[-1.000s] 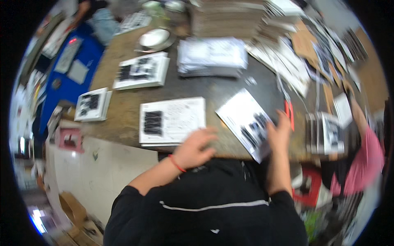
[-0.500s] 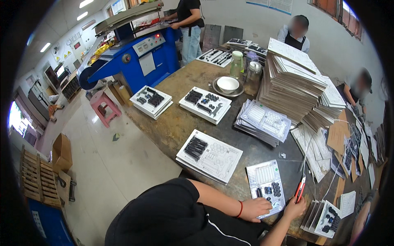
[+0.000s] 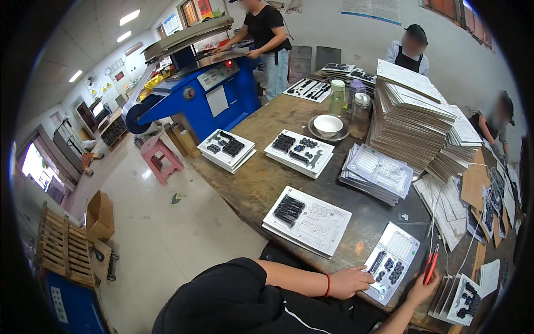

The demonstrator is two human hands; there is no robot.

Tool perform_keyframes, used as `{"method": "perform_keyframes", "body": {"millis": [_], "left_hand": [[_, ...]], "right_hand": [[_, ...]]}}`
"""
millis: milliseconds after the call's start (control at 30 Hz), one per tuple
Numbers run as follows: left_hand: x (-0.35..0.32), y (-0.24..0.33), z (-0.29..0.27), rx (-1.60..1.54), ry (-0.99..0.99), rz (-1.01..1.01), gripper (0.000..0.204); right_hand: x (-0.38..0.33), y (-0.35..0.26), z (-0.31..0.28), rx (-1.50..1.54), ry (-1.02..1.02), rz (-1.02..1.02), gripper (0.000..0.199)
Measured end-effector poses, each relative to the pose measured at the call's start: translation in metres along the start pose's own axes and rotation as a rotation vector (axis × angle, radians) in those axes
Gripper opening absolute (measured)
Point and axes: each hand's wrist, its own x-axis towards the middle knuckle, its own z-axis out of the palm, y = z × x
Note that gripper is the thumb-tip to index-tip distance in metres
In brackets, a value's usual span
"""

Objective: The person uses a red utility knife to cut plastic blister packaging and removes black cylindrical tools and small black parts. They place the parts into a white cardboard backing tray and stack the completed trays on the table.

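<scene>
A white card (image 3: 398, 242) lies on the table in front of me. Fixed on its lower half are small black bolts and round nut-like parts (image 3: 396, 273) with a pale wrench shape. My left hand (image 3: 351, 281) rests at the card's left edge, fingers stretched out with the tips touching it. To the right of the card, my right hand (image 3: 421, 288) is closed around red-handled pliers (image 3: 430, 266), tips pointing away from me. Beside that hand, several boards (image 3: 463, 299) lean together, the front one carrying black parts and a wrench.
Stacks of part-covered boards (image 3: 307, 222) lie to the left and beyond. Tall piles of boards (image 3: 411, 119) rise at the far right, near jars (image 3: 337, 99) and a white bowl (image 3: 328, 126). A blue machine (image 3: 222, 94) stands beyond, with a pink stool (image 3: 161, 158) nearby. Other people work around.
The view has shifted, so the scene sits further left before and right now. My left hand has drawn back to the card's edge, uncovering its parts. The pliers' handles now show apart.
</scene>
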Motion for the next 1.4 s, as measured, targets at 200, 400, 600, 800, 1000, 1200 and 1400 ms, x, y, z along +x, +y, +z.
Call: {"method": "perform_keyframes", "body": {"millis": [200,400,600,800,1000,1200,1400], "left_hand": [[-0.017,0.002,-0.011,0.025,-0.014,-0.097,0.033],[-0.011,0.003,-0.019,0.295,-0.11,-0.16,0.022],[-0.016,0.007,-0.021,0.32,0.132,-0.16,0.027],[0.017,0.013,-0.044,0.158,0.243,-0.158,0.03],[0.056,0.004,-0.017,0.201,0.038,-0.138,0.066],[0.06,0.0,-0.005,0.251,-0.055,-0.171,0.073],[0.063,0.002,-0.007,0.242,-0.075,-0.199,0.074]], "right_hand": [[-0.002,-0.002,-0.002,-0.12,0.084,-0.071,0.045],[-0.007,-0.048,0.005,0.015,0.044,-0.055,0.049],[-0.062,-0.084,-0.023,0.322,-0.115,0.303,0.054],[-0.109,-0.098,-0.073,0.286,-0.287,0.473,0.047],[-0.131,-0.101,-0.079,0.182,-0.299,0.563,0.044],[-0.135,-0.11,-0.071,0.057,-0.325,0.578,0.045],[-0.165,-0.126,-0.082,0.153,-0.378,0.75,0.048]]}}
